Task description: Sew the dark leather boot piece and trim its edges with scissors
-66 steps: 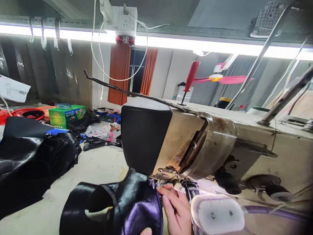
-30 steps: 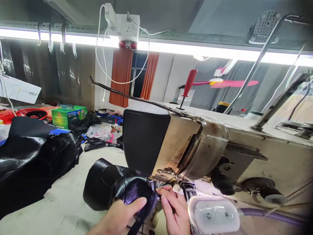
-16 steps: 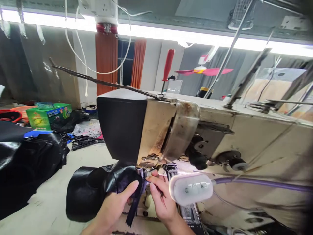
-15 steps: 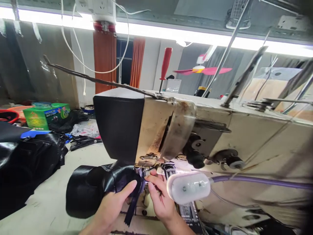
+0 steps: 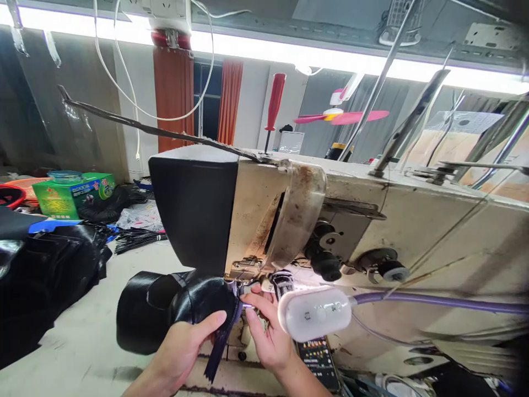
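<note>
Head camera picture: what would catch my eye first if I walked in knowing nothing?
The big worn cream metal sewing machine fills the middle and right. Under its head, the left hand grips a shiny black leather piece, and the right hand pinches at the needle. A red-handled screwdriver stands on top.

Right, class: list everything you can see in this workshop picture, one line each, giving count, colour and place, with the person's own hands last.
Sewing machine: one, cream with a black end cover, centre and right.
Lamp: one, white, on a purple stalk, below the machine head.
Screwdriver: one, red handle, upright on top of the machine.
Leather piece: one, black, glossy, under the needle area.
Leather pile: one, black, on the table at left.
Box: one, green, far left.
Fan: one, pink blades, behind the machine.
Curtains: two, orange, at the window.
Left hand: grips the leather piece.
Right hand: fingers at the needle area.
</note>
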A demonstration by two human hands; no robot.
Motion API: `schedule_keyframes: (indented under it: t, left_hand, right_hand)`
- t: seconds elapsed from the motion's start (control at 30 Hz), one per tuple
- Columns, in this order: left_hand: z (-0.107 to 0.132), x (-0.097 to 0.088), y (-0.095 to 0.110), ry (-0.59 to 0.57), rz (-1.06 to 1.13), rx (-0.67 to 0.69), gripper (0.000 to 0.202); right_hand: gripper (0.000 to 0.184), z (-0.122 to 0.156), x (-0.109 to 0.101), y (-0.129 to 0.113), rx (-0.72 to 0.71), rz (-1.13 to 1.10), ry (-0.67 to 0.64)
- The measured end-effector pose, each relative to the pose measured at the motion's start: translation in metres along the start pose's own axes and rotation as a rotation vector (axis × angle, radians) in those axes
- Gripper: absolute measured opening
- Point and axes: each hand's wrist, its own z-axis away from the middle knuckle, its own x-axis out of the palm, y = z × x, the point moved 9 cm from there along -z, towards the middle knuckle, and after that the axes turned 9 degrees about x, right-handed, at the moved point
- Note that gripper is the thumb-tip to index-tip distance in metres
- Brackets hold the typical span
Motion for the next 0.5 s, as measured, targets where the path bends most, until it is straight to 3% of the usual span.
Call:
schedule_keyframes:
  t: [0.13,0.27,0.5]
  left_hand:
    - [-0.004,-0.009,0.002,0.035,-0.124,0.070,0.050]
    - [-0.004,-0.020,0.004,0.143,-0.246,0.095,0.050]
    - [0.004,0.009,0.009,0.007,0.080,0.094,0.046]
  right_hand:
    - [0.023,-0.001,0.001,0.001,0.010,0.014,-0.004]
    - [0.022,-0.004,0.000,-0.001,0.009,0.017,0.002]
    - [0.021,0.002,-0.001,0.003,0.041,0.011,0.017]
